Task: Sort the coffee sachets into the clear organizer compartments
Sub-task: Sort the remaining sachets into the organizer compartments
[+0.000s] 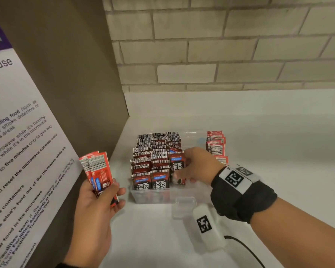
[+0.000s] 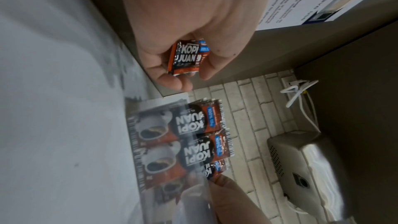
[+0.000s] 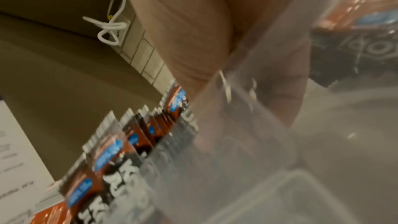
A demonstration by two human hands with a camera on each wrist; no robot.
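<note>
The clear organizer (image 1: 153, 197) sits on the white counter with its left and middle rows packed with upright dark Kopi Juan coffee sachets (image 1: 150, 163). My right hand (image 1: 197, 167) reaches into the third row and pinches a sachet (image 1: 177, 165) standing there. To the left of the organizer, my left hand (image 1: 97, 202) grips a bundle of red sachets (image 1: 98, 171) upright. In the left wrist view the held sachets (image 2: 187, 57) peek out between my fingers. The right wrist view is blurred; it shows the organizer wall (image 3: 237, 125) and sachet tops (image 3: 112, 151).
A stack of red sachets (image 1: 216, 146) stands at the organizer's right end. A small clear box (image 1: 184, 206) lies in front of the organizer. A brown panel with a poster (image 1: 17, 151) closes the left side, a brick wall (image 1: 220, 45) the back.
</note>
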